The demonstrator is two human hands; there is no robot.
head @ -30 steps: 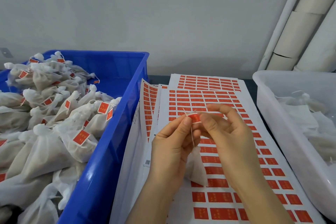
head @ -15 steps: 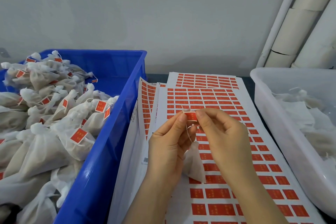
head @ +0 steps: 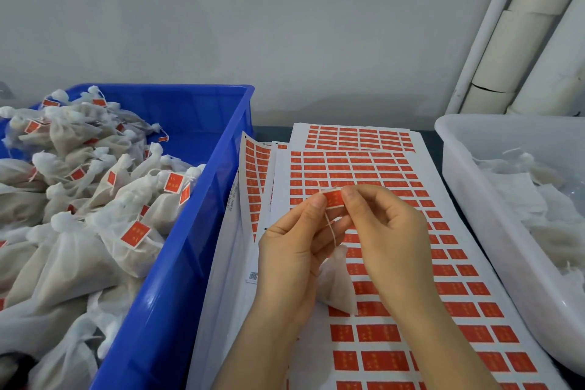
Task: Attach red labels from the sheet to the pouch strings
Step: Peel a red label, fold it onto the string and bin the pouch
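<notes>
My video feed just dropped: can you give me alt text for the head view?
The left hand and right hand pinch a red label on the string of a white pouch, above sheets of red labels. A blue bin of labelled pouches stands left, a white bin right.

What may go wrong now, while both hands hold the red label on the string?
1. The label is pinched between the left hand and right hand; it may close crooked or stick to the fingers.
2. The pouch is below the hands at the end of the thin string; a tug from it might pull the string out of the label before it seals.
</notes>
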